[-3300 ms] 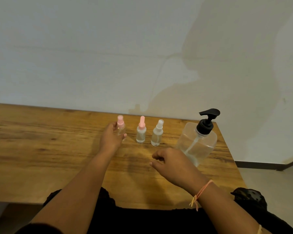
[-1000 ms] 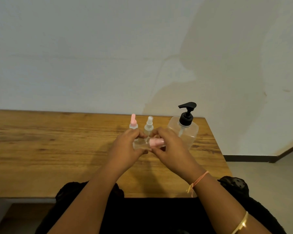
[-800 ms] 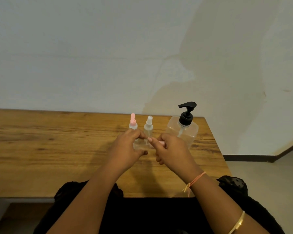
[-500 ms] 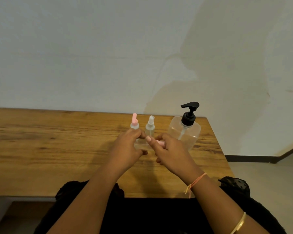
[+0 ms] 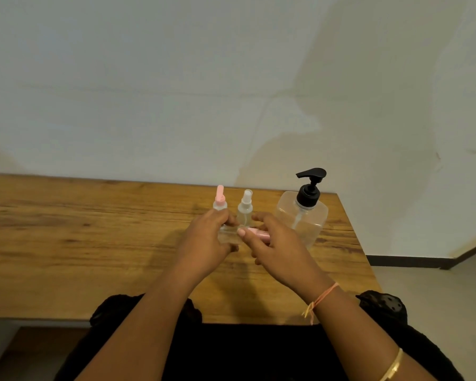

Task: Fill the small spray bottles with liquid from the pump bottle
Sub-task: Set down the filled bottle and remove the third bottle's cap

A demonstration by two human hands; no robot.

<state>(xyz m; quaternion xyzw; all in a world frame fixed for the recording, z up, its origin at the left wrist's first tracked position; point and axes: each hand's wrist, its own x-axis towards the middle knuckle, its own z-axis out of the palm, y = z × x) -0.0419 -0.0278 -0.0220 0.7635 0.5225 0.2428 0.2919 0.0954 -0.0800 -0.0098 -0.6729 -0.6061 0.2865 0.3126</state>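
Lifted off the desk [image 5: 94, 243], a spray bottle [image 5: 227, 235] sits in my curled left fingers [image 5: 221, 217]; right fingers [image 5: 259, 217] pinch its cap [image 5: 259, 234], probably unscrewing.

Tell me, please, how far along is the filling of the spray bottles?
Done: nothing visibly filled. In hand: the left hand holds one small spray bottle sideways while the right hand pinches its pink cap, probably to open it. Left: the pink-capped bottle and white-capped bottle stand closed by the untouched pump bottle.
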